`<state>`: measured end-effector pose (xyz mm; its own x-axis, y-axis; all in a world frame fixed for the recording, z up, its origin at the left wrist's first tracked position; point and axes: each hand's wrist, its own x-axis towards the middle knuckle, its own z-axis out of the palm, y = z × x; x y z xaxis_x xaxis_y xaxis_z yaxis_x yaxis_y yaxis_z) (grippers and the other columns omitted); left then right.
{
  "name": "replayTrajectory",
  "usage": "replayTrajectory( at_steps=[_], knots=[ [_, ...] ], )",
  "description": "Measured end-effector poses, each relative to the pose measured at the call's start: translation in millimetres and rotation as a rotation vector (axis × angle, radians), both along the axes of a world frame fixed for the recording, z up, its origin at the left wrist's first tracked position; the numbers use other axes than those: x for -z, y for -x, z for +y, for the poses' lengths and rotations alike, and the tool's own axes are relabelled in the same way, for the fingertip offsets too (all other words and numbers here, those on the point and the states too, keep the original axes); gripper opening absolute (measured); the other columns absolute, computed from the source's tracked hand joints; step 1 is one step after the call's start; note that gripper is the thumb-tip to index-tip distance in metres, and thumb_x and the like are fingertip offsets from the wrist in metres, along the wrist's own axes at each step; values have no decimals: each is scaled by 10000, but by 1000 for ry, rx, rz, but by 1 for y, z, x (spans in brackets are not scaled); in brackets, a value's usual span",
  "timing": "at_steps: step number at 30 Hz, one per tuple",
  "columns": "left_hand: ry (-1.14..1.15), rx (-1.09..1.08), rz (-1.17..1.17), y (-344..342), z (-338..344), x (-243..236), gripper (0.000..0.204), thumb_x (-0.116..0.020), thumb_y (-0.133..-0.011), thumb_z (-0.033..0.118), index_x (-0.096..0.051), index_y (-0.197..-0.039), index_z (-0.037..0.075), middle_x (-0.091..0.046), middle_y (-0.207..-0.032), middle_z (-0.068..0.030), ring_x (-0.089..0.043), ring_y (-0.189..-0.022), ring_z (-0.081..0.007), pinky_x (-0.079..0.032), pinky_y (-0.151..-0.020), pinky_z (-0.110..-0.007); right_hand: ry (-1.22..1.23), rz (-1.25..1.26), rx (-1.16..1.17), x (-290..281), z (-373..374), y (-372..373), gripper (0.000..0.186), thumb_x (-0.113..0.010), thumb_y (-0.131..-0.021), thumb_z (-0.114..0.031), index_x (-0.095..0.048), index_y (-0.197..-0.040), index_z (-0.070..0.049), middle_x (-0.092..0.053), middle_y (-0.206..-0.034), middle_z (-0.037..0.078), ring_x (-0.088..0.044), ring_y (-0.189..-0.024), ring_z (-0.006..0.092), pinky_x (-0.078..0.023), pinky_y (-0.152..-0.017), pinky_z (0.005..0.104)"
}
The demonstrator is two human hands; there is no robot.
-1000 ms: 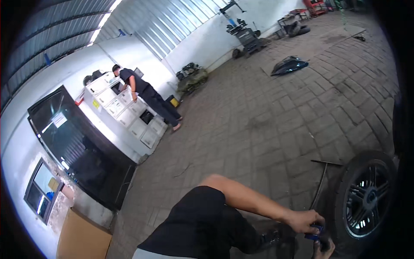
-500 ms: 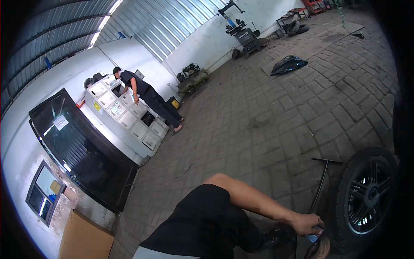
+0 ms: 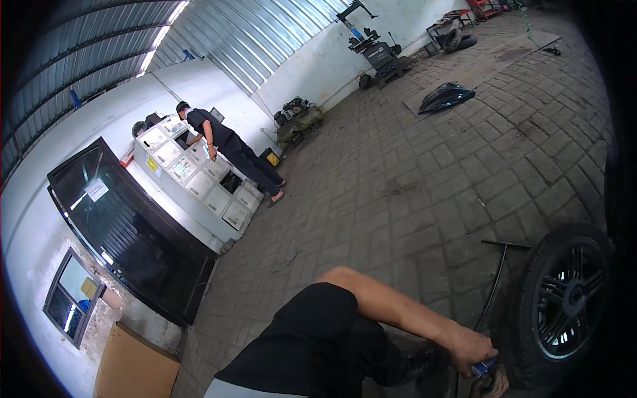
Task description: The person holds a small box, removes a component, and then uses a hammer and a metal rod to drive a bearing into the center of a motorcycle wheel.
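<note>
My left arm reaches across the lower part of the head view. My left hand [image 3: 471, 350] is closed round a small blue-and-white object [image 3: 483, 367], whose kind I cannot make out. Just below it, close to the bottom edge, my right hand [image 3: 497, 383] shows only in part, its fingers curled; what they hold, if anything, is hidden. Right of both hands stands a wheel with a black tyre [image 3: 529, 308] and dark spokes. A long T-handled tool [image 3: 494, 285] lies between the wheel and my left forearm.
A black glossy panel [image 3: 446, 98] lies on the brick floor [image 3: 371, 219]. Farther off are a tyre-changing machine [image 3: 385, 60], loose tyres [image 3: 454, 41] and an engine [image 3: 292, 113]. At the left, another person [image 3: 229, 142] stands by white lockers [image 3: 179, 166], near a dark door [image 3: 126, 225].
The fingers of my left hand have shifted slightly on the small object, and more of its blue side shows. The view has moved a little. The other person remains at the lockers.
</note>
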<state>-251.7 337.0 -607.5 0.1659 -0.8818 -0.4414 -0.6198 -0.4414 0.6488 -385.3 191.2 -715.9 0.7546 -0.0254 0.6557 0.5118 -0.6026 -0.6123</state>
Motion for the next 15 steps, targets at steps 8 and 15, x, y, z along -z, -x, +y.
replayTrajectory(
  at_steps=[8, 15],
  knots=[
    [-26, -23, -73, 9, -6, -16, 515, -676, -611, 233, -487, -931, -125, -600, -763, -232, -601, -758, -376, -489, -649, -407, -174, 339, -63, -54, -6, -2, 175, -518, -855, -140, -539, -877, 33, -563, -818, 199, -543, -704, 373, -437, -619, 402],
    [53, 113, 157, 7, 1, -4, 503, -683, -616, 234, -517, -988, -61, -605, -845, -214, -581, -842, -365, -469, -721, -399, -204, 359, -229, -77, -7, 0, 126, -502, -847, -97, -500, -819, 25, -494, -731, 203, -473, -629, 359, -396, -573, 389]
  ],
)
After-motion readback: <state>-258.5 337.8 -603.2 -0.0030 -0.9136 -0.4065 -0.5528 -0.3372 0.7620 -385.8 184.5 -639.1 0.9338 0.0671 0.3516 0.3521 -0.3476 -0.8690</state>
